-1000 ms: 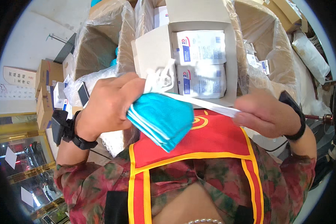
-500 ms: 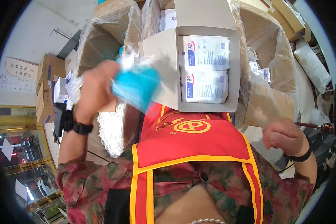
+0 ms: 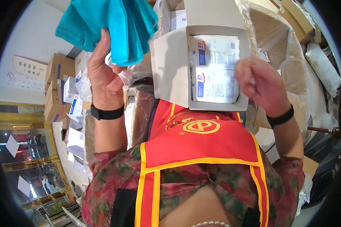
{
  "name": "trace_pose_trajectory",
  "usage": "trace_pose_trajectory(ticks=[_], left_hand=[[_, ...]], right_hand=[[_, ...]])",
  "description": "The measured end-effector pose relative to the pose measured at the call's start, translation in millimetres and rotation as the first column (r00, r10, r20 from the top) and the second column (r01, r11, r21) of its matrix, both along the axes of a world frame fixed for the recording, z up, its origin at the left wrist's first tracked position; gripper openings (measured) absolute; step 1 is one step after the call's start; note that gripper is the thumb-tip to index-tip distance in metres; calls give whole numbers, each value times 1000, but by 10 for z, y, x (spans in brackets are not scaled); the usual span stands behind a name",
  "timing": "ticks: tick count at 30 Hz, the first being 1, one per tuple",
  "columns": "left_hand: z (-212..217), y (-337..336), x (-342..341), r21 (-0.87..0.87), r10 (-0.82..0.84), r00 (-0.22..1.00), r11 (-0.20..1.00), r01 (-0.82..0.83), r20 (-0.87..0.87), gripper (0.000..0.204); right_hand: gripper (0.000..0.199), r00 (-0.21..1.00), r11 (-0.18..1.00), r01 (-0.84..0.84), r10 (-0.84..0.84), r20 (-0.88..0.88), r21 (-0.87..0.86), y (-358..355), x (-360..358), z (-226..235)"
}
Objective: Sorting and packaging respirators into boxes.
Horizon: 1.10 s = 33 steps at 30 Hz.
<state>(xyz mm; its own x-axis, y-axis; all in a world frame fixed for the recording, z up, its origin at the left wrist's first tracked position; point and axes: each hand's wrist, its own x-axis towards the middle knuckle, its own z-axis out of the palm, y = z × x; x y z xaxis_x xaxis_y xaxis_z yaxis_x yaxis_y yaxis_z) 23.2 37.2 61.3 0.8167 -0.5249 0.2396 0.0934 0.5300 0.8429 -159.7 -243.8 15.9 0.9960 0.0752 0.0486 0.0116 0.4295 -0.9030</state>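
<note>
My left hand (image 3: 107,77) is raised at the upper left, closed around a bundle of teal face masks (image 3: 121,30). The masks fan out above my fingers, and white loops show beside the thumb. Over the right edge of an open white carton (image 3: 170,72) hovers my right hand (image 3: 263,85). Its fingers are bent and smeared by motion, so their grip is unclear. Inside the carton lie two flat white packets (image 3: 215,85) with blue and red print, one behind the other. The right fingertips are nearest to the front packet; whether they touch it is hidden.
Large plastic-lined cardboard boxes (image 3: 282,41) stand behind and beside the carton. Brown cartons (image 3: 58,85) and small white boxes (image 3: 75,109) are stacked at the left. A stuffed white sack (image 3: 322,70) lies at the far right. My red apron (image 3: 201,143) reaches the carton's near edge.
My left hand has lifted the teal masks upward, and they are now spread out. From the lower right, my right hand has moved inward to the carton's right edge.
</note>
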Motion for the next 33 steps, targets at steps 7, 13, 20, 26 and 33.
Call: trace_pose_trajectory(ticks=[7,13,20,26,33], left_hand=[[134,-501,-334,-294,-245,955,937,190,-165,28],[34,-762,-326,-433,-385,894,863,261,-228,39],[-96,-724,-55,-445,-425,868,849,285,-256,51],[-87,-579,62,-505,-433,870,819,272,-234,40],[-215,-455,27,-541,-291,903,837,79,-318,45]], right_hand=[[35,998,996,-64,65,16,-68,325,591,11],[45,954,960,-193,232,-191,201,760,734,-268],[47,915,911,-400,403,21,-98,829,547,-238],[36,889,886,-442,410,-205,-140,715,301,-309],[31,900,938,-323,345,-266,125,585,83,-187]])
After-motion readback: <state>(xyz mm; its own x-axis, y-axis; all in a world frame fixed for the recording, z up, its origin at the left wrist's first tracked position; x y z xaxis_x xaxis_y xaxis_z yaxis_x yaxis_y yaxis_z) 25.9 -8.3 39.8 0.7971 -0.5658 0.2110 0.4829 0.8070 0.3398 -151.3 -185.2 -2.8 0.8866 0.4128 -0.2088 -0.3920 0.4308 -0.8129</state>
